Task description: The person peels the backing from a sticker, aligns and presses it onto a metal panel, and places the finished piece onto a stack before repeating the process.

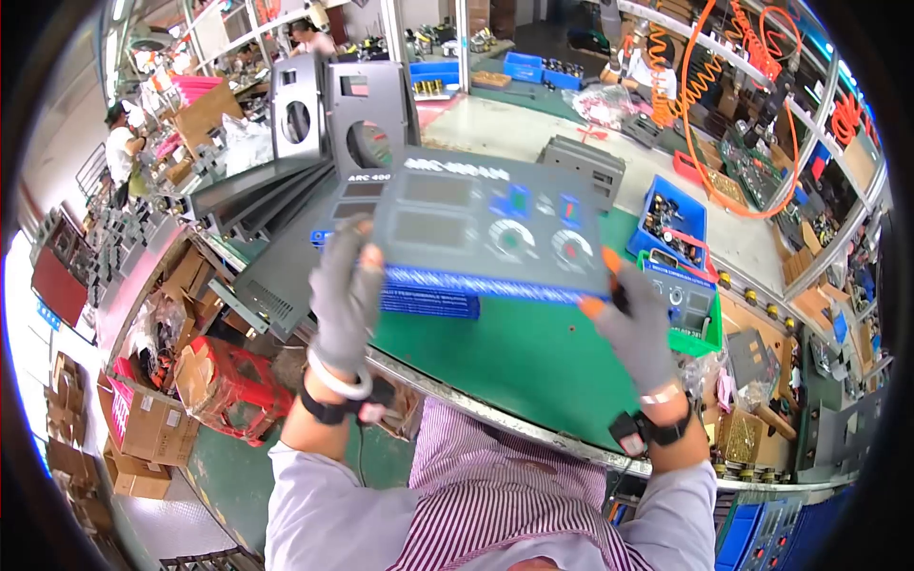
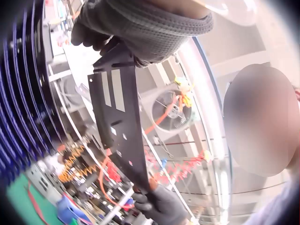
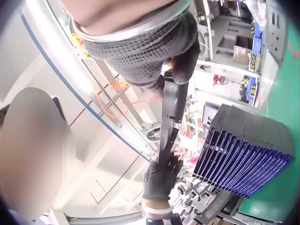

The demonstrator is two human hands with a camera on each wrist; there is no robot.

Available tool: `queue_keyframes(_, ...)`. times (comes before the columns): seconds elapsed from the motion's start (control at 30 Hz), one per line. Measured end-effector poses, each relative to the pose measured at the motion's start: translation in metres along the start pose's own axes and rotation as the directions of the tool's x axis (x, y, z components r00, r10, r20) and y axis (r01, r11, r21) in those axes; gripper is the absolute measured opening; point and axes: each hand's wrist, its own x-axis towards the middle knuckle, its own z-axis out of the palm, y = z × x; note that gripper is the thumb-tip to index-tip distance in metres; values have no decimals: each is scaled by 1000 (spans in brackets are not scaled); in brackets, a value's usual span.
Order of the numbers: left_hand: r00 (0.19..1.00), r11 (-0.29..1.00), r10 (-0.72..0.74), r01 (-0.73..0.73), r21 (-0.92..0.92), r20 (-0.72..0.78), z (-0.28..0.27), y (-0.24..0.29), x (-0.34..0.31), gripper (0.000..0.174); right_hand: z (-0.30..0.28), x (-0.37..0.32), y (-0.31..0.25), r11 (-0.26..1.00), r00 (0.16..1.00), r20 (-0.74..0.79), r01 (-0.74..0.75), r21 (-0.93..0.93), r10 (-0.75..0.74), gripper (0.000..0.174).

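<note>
Both gloved hands hold a grey metal front panel (image 1: 428, 262) by its two ends, over the green work table (image 1: 495, 371). It carries "ARC 400" lettering, two rectangular windows, two printed dials and a blue lower edge. My left hand (image 1: 345, 295) grips the left end, thumb on the printed face. At the right end, my right hand (image 1: 636, 319) pinches the edge; orange shows at its fingertips. In the left wrist view the panel's bare back (image 2: 117, 126) has slots and small holes. A stack of similar blue-edged panels (image 3: 253, 150) stands on the table, partly hidden behind the held one in the head view.
Tall dark plates with round holes (image 1: 367, 114) stand back left, beside fanned dark covers (image 1: 276, 200). Grey metal parts (image 1: 583, 171) are stacked behind. A blue bin (image 1: 703, 217) and a green bin (image 1: 706, 341) sit at right. An orange hose (image 1: 700, 162) hangs there.
</note>
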Motion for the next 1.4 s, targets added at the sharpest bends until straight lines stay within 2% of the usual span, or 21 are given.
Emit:
queue_keyframes(0.03,992,991,121,-120,55,-22,-10,-4,23,24,17,20,-6,1000,1000,20,5,14,-5,56)
queue_keyframes(0.07,995,997,54,-49,61,-84,-16,-35,32,24,36,37,-7,1000,999,40,9,28,-10,55)
queue_keyframes(0.17,975,975,-192,203,95,-113,-36,-73,50,28,81,76,-11,999,995,99,20,42,-24,52)
queue_keyframes(0.23,926,928,-367,371,38,-89,-43,-103,54,31,96,94,-15,994,971,231,-40,-98,61,51)
queue_keyframes(0.27,928,929,-367,369,32,-68,-46,-115,55,32,103,100,-15,983,951,287,-65,-172,113,50)
queue_keyframes(0.4,926,927,-376,376,7,40,-50,-161,47,38,122,97,-1,995,965,261,26,-98,1,50)
queue_keyframes(0.47,925,915,-354,374,-155,140,-47,-149,47,42,126,93,6,993,979,187,95,-77,-79,51)
queue_keyframes(0.53,899,884,-427,438,-165,100,-45,-157,44,44,129,92,14,991,982,153,123,-61,-112,51)
queue_keyframes(0.6,920,868,-370,392,-306,129,-45,-161,39,43,123,89,26,996,983,170,81,-36,-74,51)
queue_keyframes(0.67,940,901,-341,327,-285,2,-37,-139,29,44,106,86,45,999,974,225,-36,-1,35,52)
queue_keyframes(0.7,954,954,-262,234,-185,-146,-31,-116,19,43,94,80,57,994,974,207,-100,38,90,50)
queue_keyframes(0.73,944,987,-160,144,-73,-289,-21,-95,4,43,82,74,76,995,981,169,-93,-31,97,48)
queue_keyframes(0.8,955,993,2,34,114,-296,-14,-90,-35,40,55,52,129,983,990,107,-78,-169,97,45)
queue_keyframes(0.83,994,968,59,-34,248,-90,-14,-100,-64,37,37,41,156,949,993,61,-80,-305,103,43)
queue_keyframes(0.87,989,923,92,-129,363,118,-8,-111,-91,34,14,32,180,897,995,25,-80,-435,101,41)
queue_keyframes(0.93,844,889,163,-350,294,512,23,-102,-127,26,-39,21,210,766,984,1,-136,-629,176,42)
queue_keyframes(1.0,735,896,163,-389,213,658,53,-103,-151,28,-81,22,233,681,944,13,-228,-696,330,50)
queue_keyframes(1.1,768,930,91,-292,221,634,91,-111,-166,27,-109,35,264,541,930,66,-152,-827,362,66)
queue_keyframes(1.2,762,897,110,-353,267,639,107,-107,-162,24,-111,46,294,494,887,201,-35,-869,416,80)
queue_keyframes(1.33,746,893,79,-348,286,662,110,-109,-160,25,-110,18,313,553,973,180,72,-830,145,84)
queue_keyframes(1.4,741,884,59,-350,309,669,111,-112,-162,28,-112,12,311,577,979,170,75,-813,114,84)
